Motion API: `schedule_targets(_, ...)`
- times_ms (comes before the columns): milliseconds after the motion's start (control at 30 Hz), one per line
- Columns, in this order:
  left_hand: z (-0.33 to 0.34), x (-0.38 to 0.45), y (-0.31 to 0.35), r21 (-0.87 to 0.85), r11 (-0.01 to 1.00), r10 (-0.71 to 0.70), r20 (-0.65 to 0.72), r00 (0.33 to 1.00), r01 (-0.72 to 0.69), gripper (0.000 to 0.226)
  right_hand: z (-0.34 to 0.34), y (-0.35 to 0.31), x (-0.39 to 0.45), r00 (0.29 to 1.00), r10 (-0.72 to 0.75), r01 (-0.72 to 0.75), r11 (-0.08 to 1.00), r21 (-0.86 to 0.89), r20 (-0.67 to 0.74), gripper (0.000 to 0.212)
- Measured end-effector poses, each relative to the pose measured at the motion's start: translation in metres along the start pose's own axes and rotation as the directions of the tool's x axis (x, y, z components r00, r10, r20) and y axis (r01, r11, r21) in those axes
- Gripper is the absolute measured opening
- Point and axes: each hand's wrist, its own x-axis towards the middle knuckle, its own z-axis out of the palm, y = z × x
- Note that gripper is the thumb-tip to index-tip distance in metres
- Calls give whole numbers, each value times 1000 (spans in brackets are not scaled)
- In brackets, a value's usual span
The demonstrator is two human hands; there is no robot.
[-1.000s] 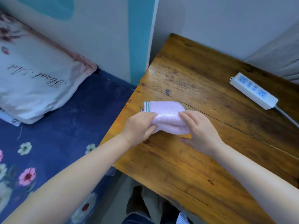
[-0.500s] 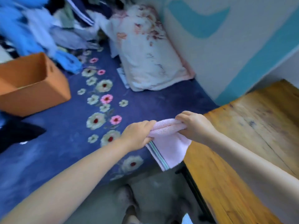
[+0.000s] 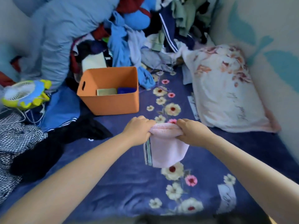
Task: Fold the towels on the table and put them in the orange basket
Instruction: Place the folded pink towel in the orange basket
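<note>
Both hands carry the folded pink towel (image 3: 166, 147) in the air above the bed (image 3: 242, 151): the left hand (image 3: 137, 130) and the right hand (image 3: 192, 132) each clench one end of its top fold, the rest hanging loose. The orange basket (image 3: 111, 101) sits ahead to the left, well apart, with what look like two folded items inside. The hanging half could swing open in transit, or catch the near rim and unfold as it drops in

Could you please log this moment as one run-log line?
left hand: grips towel | right hand: grips towel | towel: folded, over bed | basket: ahead, not reached
</note>
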Motion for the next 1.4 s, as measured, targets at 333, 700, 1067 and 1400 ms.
schedule_targets(333,-43,76,-150,-131,949,-295,-53,954,286,20,-69,-49,193,974,-211,208,977,39,81,12)
schedule_targets(700,-80,200,-322,-173,891,-453,-288,844,420,18,-111,-93,419,959,-178,208,970,122,-221,11)
schedule_targets(1067,25,298,-437,-43,911,-413,-134,901,411,14,-28,-76,580,985,-102,116,989,95,-140,14)
schedule_targets(1400,134,314,-429,292,952,-23,369,929,-92,29,86,-66,570,949,1,137,900,-414,315,45)
